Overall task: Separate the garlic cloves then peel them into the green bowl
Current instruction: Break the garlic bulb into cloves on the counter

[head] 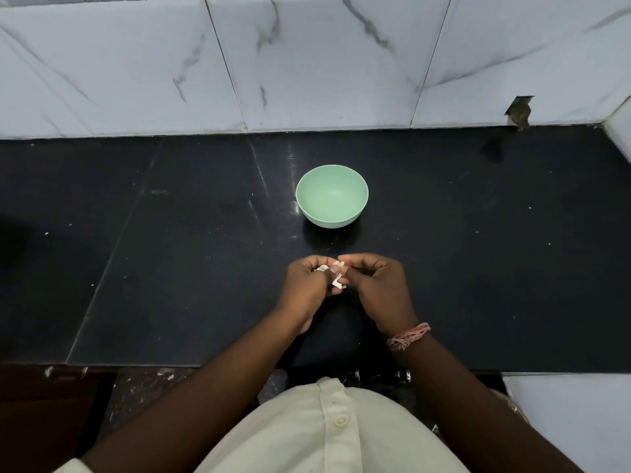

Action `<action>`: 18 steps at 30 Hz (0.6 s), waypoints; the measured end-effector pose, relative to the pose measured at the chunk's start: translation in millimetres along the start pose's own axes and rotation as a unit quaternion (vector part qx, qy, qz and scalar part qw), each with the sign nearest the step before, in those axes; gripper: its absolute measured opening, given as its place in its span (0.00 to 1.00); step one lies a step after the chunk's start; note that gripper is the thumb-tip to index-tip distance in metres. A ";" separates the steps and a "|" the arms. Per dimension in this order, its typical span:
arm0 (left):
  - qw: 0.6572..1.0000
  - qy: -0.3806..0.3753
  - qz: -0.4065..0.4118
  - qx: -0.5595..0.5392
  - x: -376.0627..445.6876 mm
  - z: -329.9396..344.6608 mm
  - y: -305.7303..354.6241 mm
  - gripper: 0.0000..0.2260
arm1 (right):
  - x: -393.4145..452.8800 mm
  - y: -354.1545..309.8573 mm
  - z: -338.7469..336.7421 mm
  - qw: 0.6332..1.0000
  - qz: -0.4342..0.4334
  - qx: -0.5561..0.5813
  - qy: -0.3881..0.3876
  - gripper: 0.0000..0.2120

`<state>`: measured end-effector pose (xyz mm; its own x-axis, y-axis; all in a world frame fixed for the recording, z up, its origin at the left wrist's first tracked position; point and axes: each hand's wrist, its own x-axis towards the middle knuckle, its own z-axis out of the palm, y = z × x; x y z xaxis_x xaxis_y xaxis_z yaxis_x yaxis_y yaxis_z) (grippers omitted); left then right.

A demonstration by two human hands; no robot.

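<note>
A pale green bowl [332, 196] stands on the black counter straight ahead of me, and nothing shows inside it. Nearer to me, both hands meet above the counter around a small pale garlic piece [335, 276] with papery skin. My left hand [309, 288] curls round the garlic from the left. My right hand [375, 285] pinches it from the right with thumb and fingertips. Most of the garlic is hidden by my fingers.
The black counter [170, 250] runs wide to both sides, with small pale specks on it. A white marble-tiled wall [307, 63] rises behind it. A broken tile gap [519, 110] sits at the back right. The counter's front edge lies just below my wrists.
</note>
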<state>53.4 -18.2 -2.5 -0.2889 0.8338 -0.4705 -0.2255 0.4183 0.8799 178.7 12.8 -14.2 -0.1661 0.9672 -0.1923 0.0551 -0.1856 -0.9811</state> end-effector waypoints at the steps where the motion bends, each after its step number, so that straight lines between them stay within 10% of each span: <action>1: 1.000 -0.006 -0.018 -0.009 0.9 -0.4 1.0 0.05 | 0.4 1.7 0.1 1.000 0.010 0.018 0.000 0.07; 8: 0.954 -0.061 -0.158 -0.249 -0.3 -3.5 0.6 0.11 | -1.2 9.2 11.0 0.978 0.099 0.185 -0.006 0.13; 18: 0.939 -0.036 -0.186 -0.286 1.1 -10.8 -2.7 0.03 | 4.4 14.5 -6.0 0.923 0.192 0.330 0.048 0.08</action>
<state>43.6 -22.3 -6.2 -0.0318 0.6999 -0.7136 -0.7676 0.4402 0.4659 184.7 15.4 -29.1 -0.1703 0.8125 -0.5575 -0.5257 -0.5534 -0.6461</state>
